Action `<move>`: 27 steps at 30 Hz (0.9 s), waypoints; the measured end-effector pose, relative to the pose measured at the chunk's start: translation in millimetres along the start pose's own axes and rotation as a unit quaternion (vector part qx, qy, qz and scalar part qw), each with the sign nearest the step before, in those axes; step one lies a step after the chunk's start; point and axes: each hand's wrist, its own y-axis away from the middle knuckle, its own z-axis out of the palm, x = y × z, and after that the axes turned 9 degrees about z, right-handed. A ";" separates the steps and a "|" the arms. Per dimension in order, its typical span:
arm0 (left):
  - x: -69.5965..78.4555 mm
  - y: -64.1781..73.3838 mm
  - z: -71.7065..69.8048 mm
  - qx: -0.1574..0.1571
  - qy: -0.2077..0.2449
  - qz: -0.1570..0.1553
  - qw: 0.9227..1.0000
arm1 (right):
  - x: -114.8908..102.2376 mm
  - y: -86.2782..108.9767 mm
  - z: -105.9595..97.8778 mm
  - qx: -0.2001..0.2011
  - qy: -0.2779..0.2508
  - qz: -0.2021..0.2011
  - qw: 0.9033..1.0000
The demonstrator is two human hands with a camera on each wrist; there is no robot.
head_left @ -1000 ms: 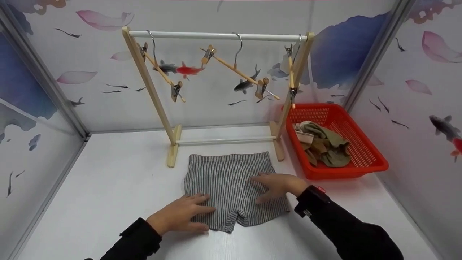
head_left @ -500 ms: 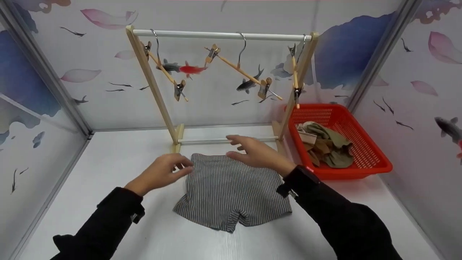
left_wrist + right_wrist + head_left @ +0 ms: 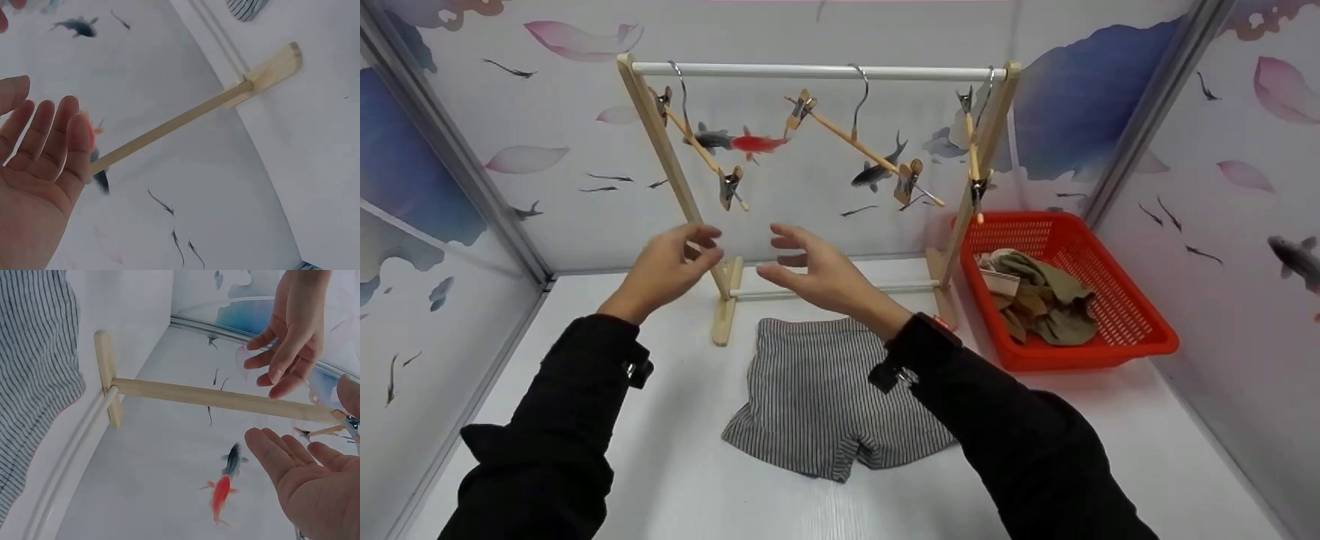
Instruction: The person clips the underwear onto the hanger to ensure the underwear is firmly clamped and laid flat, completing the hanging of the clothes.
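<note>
Both hands are raised in front of the wooden rack, below the left hanger (image 3: 701, 154). My left hand (image 3: 667, 262) holds nothing, its fingers loosely bent beside the rack's left post. Just to its right, my right hand (image 3: 825, 274) is in the air with spread fingers, also empty; its palm (image 3: 320, 495) shows in the right wrist view. Striped shorts (image 3: 810, 390) lie flat on the table beneath, their right side partly hidden by the right sleeve. The left hanger has a clip (image 3: 730, 187) at its near end and another at its far end.
A middle hanger (image 3: 851, 139) and a right hanger (image 3: 973, 154) also hang from the white rod (image 3: 817, 71). At the right stands a red basket (image 3: 1132, 322) with crumpled green and brown cloth. Printed wall panels enclose the white table (image 3: 607, 480).
Both hands have left the shorts and risen forward toward the left hanger. The right hand has also moved left. The shorts' left leg now spreads outward.
</note>
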 end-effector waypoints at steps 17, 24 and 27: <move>31.6 -44.6 -28.3 0.129 0.126 -0.067 0.981 | -47.7 -26.9 11.1 0.077 -0.070 -0.025 0.994; 36.9 -48.5 -33.5 0.134 0.154 -0.086 0.975 | -52.5 -30.2 16.3 0.103 -0.095 -0.043 0.989; 42.0 -51.4 -35.4 0.127 0.160 -0.087 0.975 | -52.6 -32.4 17.1 0.111 -0.099 -0.046 0.988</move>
